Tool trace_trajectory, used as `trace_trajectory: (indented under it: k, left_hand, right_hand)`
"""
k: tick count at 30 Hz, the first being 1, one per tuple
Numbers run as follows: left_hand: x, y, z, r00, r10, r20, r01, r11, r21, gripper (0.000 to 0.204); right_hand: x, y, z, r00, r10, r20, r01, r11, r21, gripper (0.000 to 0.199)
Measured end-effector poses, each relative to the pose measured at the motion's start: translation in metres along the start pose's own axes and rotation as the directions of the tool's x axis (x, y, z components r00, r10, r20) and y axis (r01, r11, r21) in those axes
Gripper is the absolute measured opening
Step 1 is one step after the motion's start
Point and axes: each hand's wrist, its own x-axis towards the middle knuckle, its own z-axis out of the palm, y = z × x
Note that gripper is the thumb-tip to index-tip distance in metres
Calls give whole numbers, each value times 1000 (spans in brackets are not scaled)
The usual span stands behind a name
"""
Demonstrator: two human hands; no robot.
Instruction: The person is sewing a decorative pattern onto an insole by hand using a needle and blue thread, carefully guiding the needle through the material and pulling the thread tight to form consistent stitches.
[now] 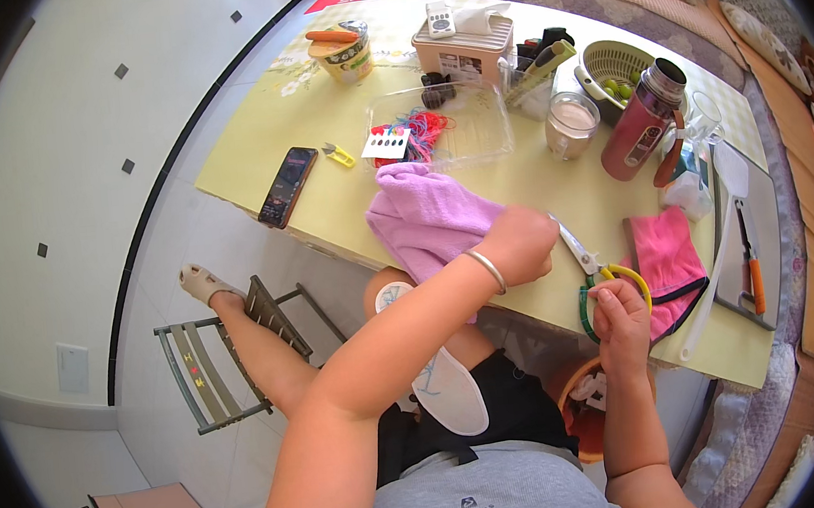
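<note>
My left hand [522, 246], with a silver bangle at the wrist, is closed above the table's front edge beside a lilac towel [428, 215]. To its right my right hand [623, 320] is closed in a pinch, fingertips up. What either hand holds, if anything, is too small or hidden to make out. Between them a pair of scissors [581, 251] with one yellow and one green handle loop lies at the table edge; my right hand partly covers the loops. On my lap rests a white insole [451, 395] with blue stitched lines, partly hidden by my left forearm.
On the yellow table [326, 208] are a phone [287, 187], yellow thread snips [338, 154], a clear tray [483, 126] with coloured threads [428, 136], a glass jar [572, 125], an open red flask [642, 122] and a pink cloth [664, 260]. An orange bin [590, 441] stands below.
</note>
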Motion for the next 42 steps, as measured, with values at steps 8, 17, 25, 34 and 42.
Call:
trace_trajectory:
  k: [8,17,25,34,42]
  left_hand:
    - [-95,16,-43,841,-533,88,158,88,-983,7]
    - [-202,53,-44,816,-513,268,-138,-623,-770,9]
    - [-280,92,-37,732,-638,241,-204,-542,-816,13]
    - [-328,120,-55,448,-882,-149,-48,143,-989,6]
    - [-335,116,-51,550,-833,58,-38,-95,-995,9]
  right_hand:
    - [4,-2,33,976,-212,55,217,965,-148,9]
    - [-9,27,109,868,342,360,-420,892,167,10]
    - [-45,51,151,787,392,476,-467,883,46,13]
    - [-85,52,175,738,106,667,314,820,-478,9]
    - [-88,62,178,715,179,676,190,881,-434,10]
